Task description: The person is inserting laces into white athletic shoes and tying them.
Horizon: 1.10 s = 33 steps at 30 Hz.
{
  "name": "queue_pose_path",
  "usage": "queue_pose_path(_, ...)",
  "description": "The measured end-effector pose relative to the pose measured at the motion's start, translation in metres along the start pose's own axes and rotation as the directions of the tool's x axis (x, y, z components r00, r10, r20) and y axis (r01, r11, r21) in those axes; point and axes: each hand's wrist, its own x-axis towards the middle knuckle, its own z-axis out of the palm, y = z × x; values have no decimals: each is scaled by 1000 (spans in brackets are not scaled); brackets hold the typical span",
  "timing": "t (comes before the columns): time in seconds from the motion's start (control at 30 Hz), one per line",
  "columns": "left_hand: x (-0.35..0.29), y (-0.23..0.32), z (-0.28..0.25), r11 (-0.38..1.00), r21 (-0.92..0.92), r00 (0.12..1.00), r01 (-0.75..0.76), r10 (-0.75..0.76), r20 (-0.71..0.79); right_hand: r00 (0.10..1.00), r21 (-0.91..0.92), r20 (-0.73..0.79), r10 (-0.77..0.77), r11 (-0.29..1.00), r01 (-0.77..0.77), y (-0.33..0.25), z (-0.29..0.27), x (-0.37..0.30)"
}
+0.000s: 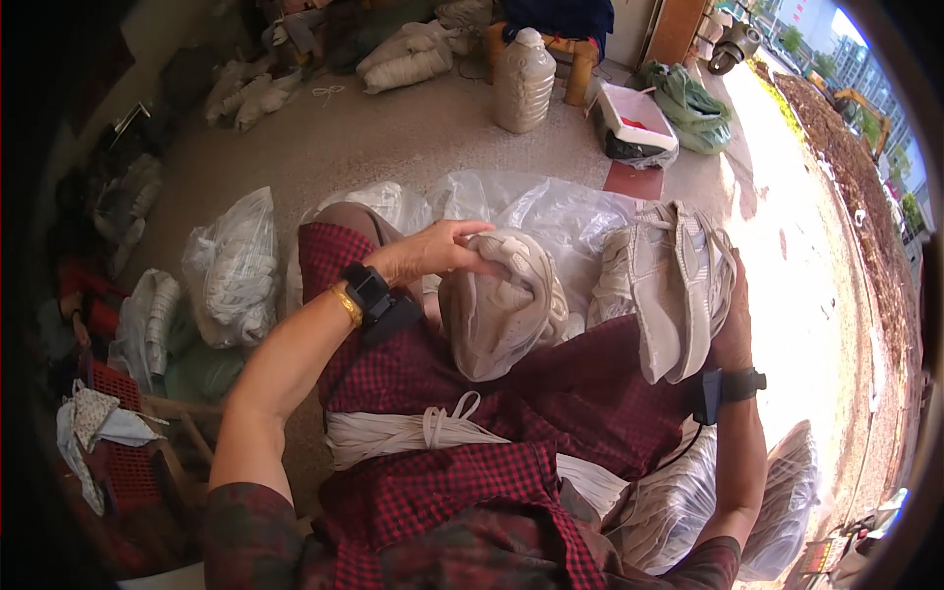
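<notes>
My left hand (442, 249) is closed at the top of a beige shoe (501, 305) above my lap; its thumb and fingers pinch the shoe's opening. Clear plastic seems to lie around it. On the right, a pair of pale grey shoes (674, 295) stands on end, side by side. Against their outer side is my right hand (730, 310), gripping them, with most of its fingers hidden behind. A bundle of white laces (423, 438), tied in the middle, lies across the red-and-black checked apron (393, 379) on my lap.
Clear plastic bags (531, 202) lie in front of my knees, and a stuffed bag (236, 275) stands to the left. Farther off are a cloudy plastic jug (524, 84), a white foam box (634, 118) and a green sack (688, 108). A red plastic basket (123, 433) sits at left.
</notes>
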Motion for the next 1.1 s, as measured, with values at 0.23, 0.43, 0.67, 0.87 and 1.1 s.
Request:
queue_pose_path(0.23, 6, -23, -27, 943, -303, 990, -138, 131, -44, 979, -194, 12, -201, 961, 200, -7, -10, -3)
queue_pose_path(0.43, -25, -25, -69, 770, -638, 995, -2, 64, 74, 945, 818, 17, 325, 539, -200, -29, 3, 1)
queue_pose_path(0.67, -16, 13, -32, 913, -398, 970, -92, -9, -244, 931, 828, -13, 366, 526, -195, -20, 16, 6)
queue_pose_path(0.87, -5, 32, 41, 988, -123, 944, 90, -124, -306, 923, 834, 2, 385, 508, -214, -12, 11, 12)
queue_pose_path(1.1, 9, 23, 25, 963, -112, 914, 245, -268, -305, 998, 111, -39, 42, 993, -37, 0, -3, 5)
